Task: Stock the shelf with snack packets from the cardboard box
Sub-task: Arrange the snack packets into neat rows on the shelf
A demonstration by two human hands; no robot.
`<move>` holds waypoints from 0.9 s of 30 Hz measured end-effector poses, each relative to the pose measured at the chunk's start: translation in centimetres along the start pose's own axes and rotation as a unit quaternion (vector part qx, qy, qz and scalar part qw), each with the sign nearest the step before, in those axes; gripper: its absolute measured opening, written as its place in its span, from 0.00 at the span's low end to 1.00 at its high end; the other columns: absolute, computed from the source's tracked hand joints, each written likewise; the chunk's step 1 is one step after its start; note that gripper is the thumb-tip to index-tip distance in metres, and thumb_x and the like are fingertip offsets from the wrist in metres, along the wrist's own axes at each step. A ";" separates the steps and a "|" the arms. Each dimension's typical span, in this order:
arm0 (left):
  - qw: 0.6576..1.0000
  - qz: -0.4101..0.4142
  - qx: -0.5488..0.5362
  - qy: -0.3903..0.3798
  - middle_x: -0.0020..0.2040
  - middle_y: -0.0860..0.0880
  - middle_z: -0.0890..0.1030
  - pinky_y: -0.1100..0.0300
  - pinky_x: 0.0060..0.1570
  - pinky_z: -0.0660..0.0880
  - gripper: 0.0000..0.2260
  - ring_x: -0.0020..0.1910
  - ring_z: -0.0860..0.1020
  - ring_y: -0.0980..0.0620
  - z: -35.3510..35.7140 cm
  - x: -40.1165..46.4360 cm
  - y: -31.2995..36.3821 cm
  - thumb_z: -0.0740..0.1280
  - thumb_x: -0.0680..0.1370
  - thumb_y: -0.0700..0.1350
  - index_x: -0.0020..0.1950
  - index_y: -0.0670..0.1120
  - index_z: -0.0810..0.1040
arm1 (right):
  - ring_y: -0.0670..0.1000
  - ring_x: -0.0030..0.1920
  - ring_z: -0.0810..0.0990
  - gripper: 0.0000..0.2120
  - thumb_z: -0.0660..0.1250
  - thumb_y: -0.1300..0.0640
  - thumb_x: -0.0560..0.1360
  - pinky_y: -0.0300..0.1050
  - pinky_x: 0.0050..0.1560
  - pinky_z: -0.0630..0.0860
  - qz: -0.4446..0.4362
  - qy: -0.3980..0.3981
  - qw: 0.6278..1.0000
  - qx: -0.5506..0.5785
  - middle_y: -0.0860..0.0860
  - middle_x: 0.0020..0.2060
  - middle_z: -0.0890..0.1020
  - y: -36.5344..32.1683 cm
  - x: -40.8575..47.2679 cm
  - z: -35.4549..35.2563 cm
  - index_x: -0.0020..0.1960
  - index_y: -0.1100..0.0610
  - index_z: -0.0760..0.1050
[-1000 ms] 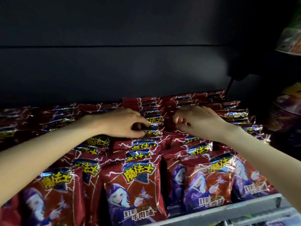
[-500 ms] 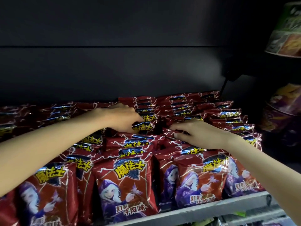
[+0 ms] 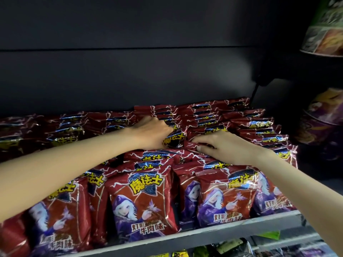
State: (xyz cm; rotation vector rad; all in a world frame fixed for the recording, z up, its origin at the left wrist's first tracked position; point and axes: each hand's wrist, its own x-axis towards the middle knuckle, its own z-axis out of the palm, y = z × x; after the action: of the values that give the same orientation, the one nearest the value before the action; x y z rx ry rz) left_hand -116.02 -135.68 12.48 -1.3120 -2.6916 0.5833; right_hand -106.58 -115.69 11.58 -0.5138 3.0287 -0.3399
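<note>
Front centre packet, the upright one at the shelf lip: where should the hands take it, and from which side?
Judging by its pose, pinch the flat crimped top seal of the front centre packet from above. It stands upright with neighbours tight on both sides, so only the top edge and printed face are free; the puffed body offers less purchase.

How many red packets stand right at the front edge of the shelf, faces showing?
4 clear ones: far left, centre, right of centre and far right. Slivers of others peek between them, and the left edge cuts one off, so more may be hidden.

Shelf (image 3: 213,236) packed with snack packets (image 3: 143,203)
</note>
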 end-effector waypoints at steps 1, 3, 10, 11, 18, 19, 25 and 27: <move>1.000 -0.006 0.006 -0.007 0.49 0.49 0.80 0.53 0.48 0.75 0.15 0.48 0.78 0.47 0.1 0.2 0.2 0.67 0.76 0.53 0.56 0.46 0.73 | 0.52 0.53 0.81 0.17 0.57 0.48 0.81 0.51 0.56 0.75 -0.001 0.000 1.000 0.002 0.51 0.56 0.82 0.1 0.1 0.1 0.68 0.47 0.70; 0.999 -0.029 0.019 -0.019 0.49 0.50 0.79 0.52 0.49 0.75 0.12 0.48 0.78 0.48 0.2 0.3 0.5 0.67 0.74 0.44 0.56 0.47 0.73 | 0.52 0.50 0.81 0.17 0.57 0.48 0.81 0.51 0.55 0.75 0.002 -0.004 1.000 0.001 0.51 0.54 0.83 0.2 0.2 0.1 0.68 0.47 0.70; 0.995 -0.091 0.026 0.016 0.51 0.49 0.78 0.55 0.42 0.68 0.16 0.51 0.77 0.47 -0.1 -0.3 0.6 0.68 0.74 0.46 0.59 0.46 0.70 | 0.41 0.31 0.71 0.17 0.57 0.49 0.81 0.40 0.42 0.67 0.015 -0.005 1.000 -0.009 0.48 0.42 0.82 -0.2 0.3 -0.4 0.69 0.49 0.70; 0.995 -0.097 0.024 0.022 0.51 0.49 0.78 0.55 0.43 0.69 0.16 0.52 0.77 0.47 -0.2 -0.3 0.6 0.68 0.74 0.45 0.60 0.45 0.69 | 0.40 0.32 0.70 0.18 0.57 0.48 0.81 0.40 0.45 0.68 0.020 -0.008 1.000 -0.010 0.48 0.46 0.82 -0.3 0.3 -0.5 0.70 0.49 0.69; 0.995 -0.100 -0.008 0.007 0.53 0.49 0.74 0.55 0.43 0.65 0.32 0.52 0.76 0.47 -0.1 -0.7 1.2 0.68 0.75 0.42 0.74 0.49 0.54 | 0.52 0.68 0.69 0.26 0.54 0.41 0.80 0.41 0.62 0.65 0.081 -0.104 0.990 -0.043 0.52 0.69 0.71 -0.2 1.3 -1.5 0.73 0.53 0.64; 0.995 -0.095 -0.009 0.006 0.52 0.49 0.74 0.55 0.43 0.65 0.33 0.50 0.76 0.47 -0.2 -0.7 1.2 0.68 0.75 0.42 0.74 0.49 0.53 | 0.53 0.69 0.67 0.26 0.54 0.41 0.80 0.41 0.62 0.64 0.086 -0.114 0.989 -0.043 0.52 0.71 0.69 -0.2 1.4 -1.6 0.73 0.53 0.64; 0.990 -0.039 -0.015 0.135 0.61 0.56 0.75 0.61 0.37 0.64 0.30 0.48 0.78 0.53 0.5 -1.3 0.3 0.64 0.73 0.66 0.68 0.55 0.60 | 0.52 0.67 0.69 0.25 0.55 0.40 0.79 0.42 0.61 0.66 0.094 -0.064 0.992 -0.057 0.50 0.68 0.72 0.0 1.1 -1.2 0.72 0.51 0.66; 0.990 -0.037 -0.014 0.139 0.62 0.57 0.75 0.62 0.37 0.65 0.28 0.52 0.78 0.53 0.5 -1.2 0.2 0.64 0.74 0.65 0.69 0.55 0.63 | 0.53 0.66 0.71 0.24 0.55 0.40 0.79 0.45 0.62 0.68 0.093 -0.033 0.993 -0.063 0.50 0.66 0.75 0.2 0.8 -1.0 0.71 0.50 0.68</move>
State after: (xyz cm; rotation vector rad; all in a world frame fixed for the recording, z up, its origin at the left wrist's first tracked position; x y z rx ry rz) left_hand -115.20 -136.66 12.01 -1.1936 -2.5157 0.3276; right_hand -107.47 -115.54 12.49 -0.2396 3.0148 -0.1211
